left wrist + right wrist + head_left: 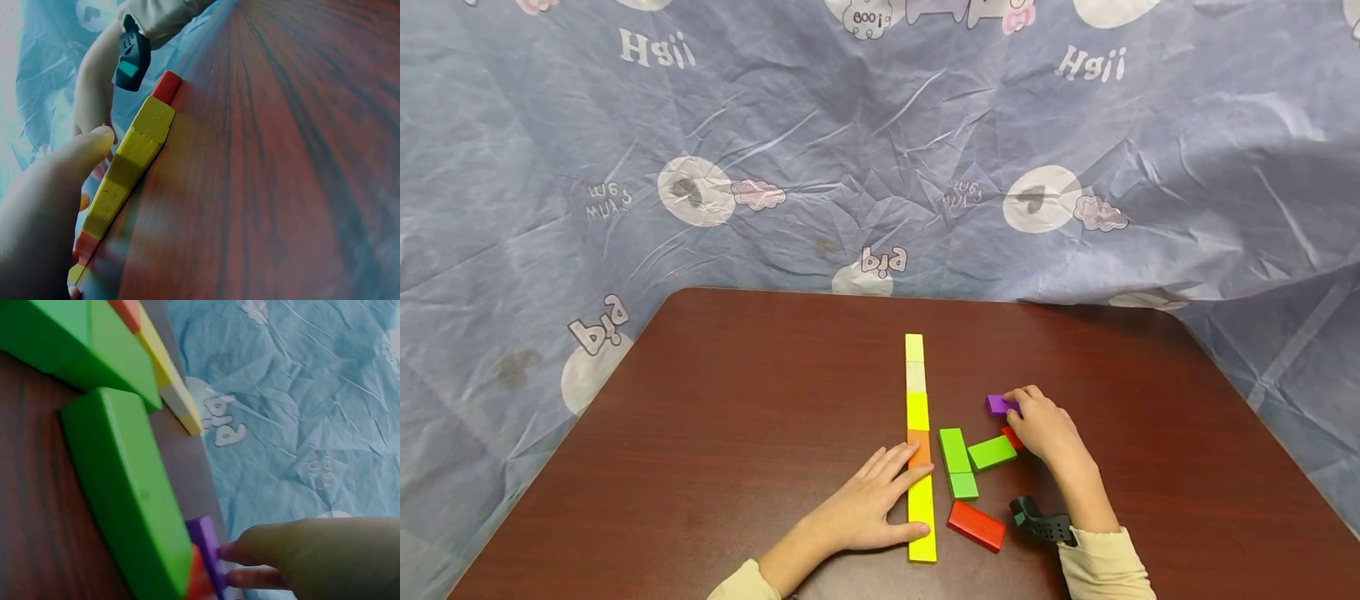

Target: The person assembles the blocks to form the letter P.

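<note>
A straight row of yellow (922, 508), orange (923, 454) and pale blocks (915, 377) runs away from the person across the table. Along its near left side lies my left hand (865, 508), fingers fairly straight, touching the orange and yellow blocks; the thumb rests near the row's close end. To the right, my right hand (1043, 423) pinches one end of a purple block (997, 405). In the right wrist view, two fingertips touch that purple block (206, 540). A red block (1011, 435), partly hidden by the right hand, sits beside a green block (992, 452).
Two more green blocks (955, 450) stand end to end just right of the row. Nearer the person lies a tilted red block (976, 525). A black wrist device (1041, 525) is on the right arm. A printed blue-grey sheet (820, 167) hangs behind the brown table (760, 375).
</note>
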Demonstrator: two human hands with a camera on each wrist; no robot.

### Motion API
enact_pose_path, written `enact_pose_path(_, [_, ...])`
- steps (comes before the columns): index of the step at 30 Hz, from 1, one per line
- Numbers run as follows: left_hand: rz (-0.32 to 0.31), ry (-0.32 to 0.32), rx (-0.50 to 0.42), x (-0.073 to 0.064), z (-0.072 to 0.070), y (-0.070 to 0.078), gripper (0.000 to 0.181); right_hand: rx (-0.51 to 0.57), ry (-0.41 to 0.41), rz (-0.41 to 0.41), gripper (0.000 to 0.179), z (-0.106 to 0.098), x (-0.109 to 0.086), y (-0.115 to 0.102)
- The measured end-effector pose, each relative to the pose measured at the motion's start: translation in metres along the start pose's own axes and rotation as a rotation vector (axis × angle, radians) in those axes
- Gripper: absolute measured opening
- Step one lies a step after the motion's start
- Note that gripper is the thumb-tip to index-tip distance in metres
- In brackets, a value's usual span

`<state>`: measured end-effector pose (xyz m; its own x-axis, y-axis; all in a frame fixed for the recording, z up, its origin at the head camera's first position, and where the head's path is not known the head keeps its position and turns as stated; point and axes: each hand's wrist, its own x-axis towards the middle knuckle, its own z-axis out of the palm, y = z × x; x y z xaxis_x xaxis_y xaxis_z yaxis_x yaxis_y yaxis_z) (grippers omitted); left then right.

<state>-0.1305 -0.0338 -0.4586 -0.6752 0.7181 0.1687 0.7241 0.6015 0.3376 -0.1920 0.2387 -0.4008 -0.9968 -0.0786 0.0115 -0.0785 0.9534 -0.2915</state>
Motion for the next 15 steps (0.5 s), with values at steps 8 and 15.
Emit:
enact_pose_path(8, [0.006,-0.032,-0.020,-0.001,0.000,0.002,0.069,-0.030,0.083,-0.108,0.036,0.021,0.003,-0.020])
enact_pose_path(15, [0.021,-0.032,-0.021,-0.001,-0.001,0.000,0.070,-0.007,0.060,-0.195,0.036,0.027,0.005,-0.030])
